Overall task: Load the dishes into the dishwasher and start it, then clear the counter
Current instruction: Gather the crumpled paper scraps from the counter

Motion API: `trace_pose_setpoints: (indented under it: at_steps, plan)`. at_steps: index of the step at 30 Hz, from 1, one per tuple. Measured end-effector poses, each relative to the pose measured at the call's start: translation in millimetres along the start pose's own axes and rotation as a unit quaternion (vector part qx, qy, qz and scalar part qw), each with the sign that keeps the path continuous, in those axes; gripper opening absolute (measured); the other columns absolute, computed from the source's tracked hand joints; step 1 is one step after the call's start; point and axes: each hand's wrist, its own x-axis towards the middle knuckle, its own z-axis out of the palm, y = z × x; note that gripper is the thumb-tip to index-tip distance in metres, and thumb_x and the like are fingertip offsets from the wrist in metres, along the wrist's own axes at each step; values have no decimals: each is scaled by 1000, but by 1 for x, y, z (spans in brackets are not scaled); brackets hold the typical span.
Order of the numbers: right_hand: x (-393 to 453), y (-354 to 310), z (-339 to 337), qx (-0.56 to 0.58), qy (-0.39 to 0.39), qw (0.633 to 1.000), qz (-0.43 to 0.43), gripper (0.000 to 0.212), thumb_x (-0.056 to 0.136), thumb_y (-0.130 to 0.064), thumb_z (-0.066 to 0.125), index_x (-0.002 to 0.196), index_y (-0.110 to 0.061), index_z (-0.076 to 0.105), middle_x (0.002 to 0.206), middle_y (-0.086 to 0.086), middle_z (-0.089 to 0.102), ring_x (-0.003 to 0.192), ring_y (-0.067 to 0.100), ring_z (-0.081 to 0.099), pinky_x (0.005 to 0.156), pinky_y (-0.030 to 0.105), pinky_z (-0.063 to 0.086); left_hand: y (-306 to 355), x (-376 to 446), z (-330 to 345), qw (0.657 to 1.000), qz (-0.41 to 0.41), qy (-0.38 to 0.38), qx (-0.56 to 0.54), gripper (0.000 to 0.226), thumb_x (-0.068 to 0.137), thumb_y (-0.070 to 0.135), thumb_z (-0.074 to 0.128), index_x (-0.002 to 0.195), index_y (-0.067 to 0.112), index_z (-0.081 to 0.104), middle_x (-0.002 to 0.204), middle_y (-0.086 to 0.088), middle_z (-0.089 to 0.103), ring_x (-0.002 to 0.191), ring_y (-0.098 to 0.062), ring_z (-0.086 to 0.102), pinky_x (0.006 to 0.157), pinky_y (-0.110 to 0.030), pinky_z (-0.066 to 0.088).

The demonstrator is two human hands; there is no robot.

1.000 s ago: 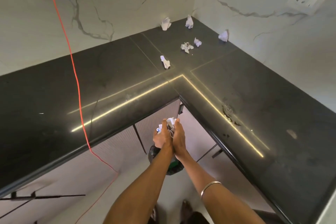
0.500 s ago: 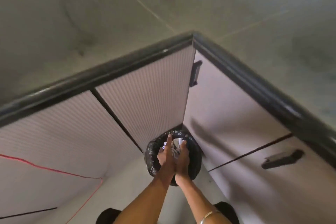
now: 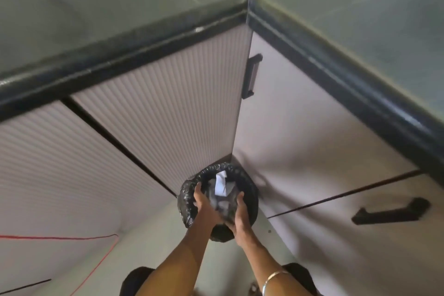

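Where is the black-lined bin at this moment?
In the head view, the black-lined bin stands on the floor, low and centre, in the inner corner where the cabinets meet, with the left hand and right hand over it.

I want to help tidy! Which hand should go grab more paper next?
Probably either: left hand and right hand both sit open over the bin, paper already dropped inside.

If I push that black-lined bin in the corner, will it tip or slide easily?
Probably slides easily: the bin looks small and holds only crumpled paper, so it is likely light. It seems unlikely to tip backward, since it stands close against the corner cabinets. The glossy liner may feel slippery.
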Motion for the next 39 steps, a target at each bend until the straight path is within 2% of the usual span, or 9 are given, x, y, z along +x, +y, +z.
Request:
trace_pose_setpoints:
  at_steps: [4, 12, 17, 19, 24, 27, 29, 31, 39]
  plan:
    - [-65, -39, 9, 4, 21, 1000, 10, 50, 106, -41, 26, 128, -8, 56, 138, 20, 54, 126, 39, 52, 107, 43, 39, 7, -92, 6, 998, 22, -36, 49, 63, 83, 69, 47, 110, 16, 66, 110, -16, 65, 110, -35, 57, 107, -49, 35]
    - [-190, -106, 21, -57, 47, 997, 9, 44, 107, -35, 33, 138, -8, 48, 129, 8, 55, 122, 25, 52, 100, 34, 42, 9, -144, -22, 995, 55, 22, 82, 80, 56, 64, 67, 121, 16, 66, 124, -11, 66, 111, -37, 61, 100, -52, 47]
    - [-261, -130, 23, -106, 67, 992, -8, 40, 104, -35, 37, 137, -19, 51, 140, 6, 54, 124, 23, 52, 110, 43, 41, 29, -348, -17, 981, 127, 6, 147, 46, 100, 27, 41, 139, 3, 48, 143, -18, 49, 135, -38, 43, 111, -46, 37]
    - [-288, -140, 28, -119, 77, 990, -12, 42, 104, -35, 35, 137, -16, 52, 138, 8, 56, 121, 24, 54, 109, 43, 42, 31, -381, -21, 985, 106, -16, 132, 53, 102, 34, 32, 144, 4, 44, 148, -17, 45, 137, -39, 40, 115, -51, 33]
    - [-360, -169, 50, -241, 84, 966, -31, 52, 107, -36, 27, 136, -1, 52, 134, 19, 58, 119, 32, 58, 100, 35, 44, 28, -327, -32, 984, 103, 9, 147, 64, 64, 42, 55, 115, 7, 71, 115, -20, 70, 103, -43, 64, 93, -58, 50]
    - [-384, -178, 52, -315, 77, 945, -48, 57, 108, -38, 24, 140, 1, 48, 140, 22, 52, 125, 35, 53, 104, 37, 41, 28, -438, -24, 978, 121, -22, 171, 43, 76, 37, 56, 94, 0, 68, 93, -21, 69, 85, -35, 64, 80, -37, 53]
    - [-391, -183, 56, -356, 57, 931, -60, 56, 107, -36, 22, 138, 2, 48, 141, 24, 50, 129, 37, 49, 108, 40, 39, 35, -473, -21, 960, 150, -29, 234, 35, 89, 32, 50, 91, -1, 62, 91, -19, 64, 85, -33, 60, 78, -38, 52]
    - [-395, -188, 56, -404, 64, 910, -65, 56, 108, -36, 22, 142, 2, 44, 147, 24, 45, 135, 38, 43, 113, 42, 33, 46, -475, -24, 930, 187, -5, 316, 42, 91, 29, 47, 112, -4, 62, 110, -24, 64, 100, -37, 60, 93, -49, 50]
    - [-405, -187, 60, -532, 44, 842, -79, 61, 105, -47, 22, 145, -5, 40, 151, 19, 41, 136, 36, 43, 114, 45, 31, 51, -488, -45, 716, 311, 39, 624, 54, 103, 40, 33, 137, 1, 50, 142, -20, 50, 124, -34, 51, 102, -38, 40]
